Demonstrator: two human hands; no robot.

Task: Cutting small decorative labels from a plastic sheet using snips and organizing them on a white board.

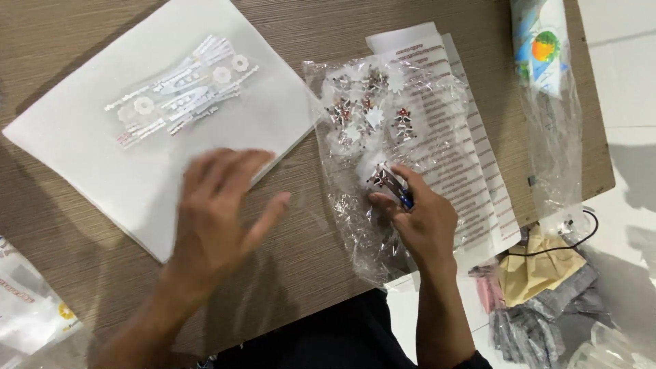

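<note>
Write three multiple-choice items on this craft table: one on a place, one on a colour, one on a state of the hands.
1. Where do the small star-shaped ornaments lie?
A. on the clear plastic bag
B. on the floor
C. in a wooden box

2. What colour is the large paper sheet under the left hand?
A. black
B. white
C. green

3. What is the right hand doing?
A. resting flat and empty
B. pinching a small tool over the bag
C. holding a cup

Answers: 1 A, they sit on the crinkled plastic; 2 B, the sheet is plainly white; 3 B, fingers close round a thin metal tool.
</note>
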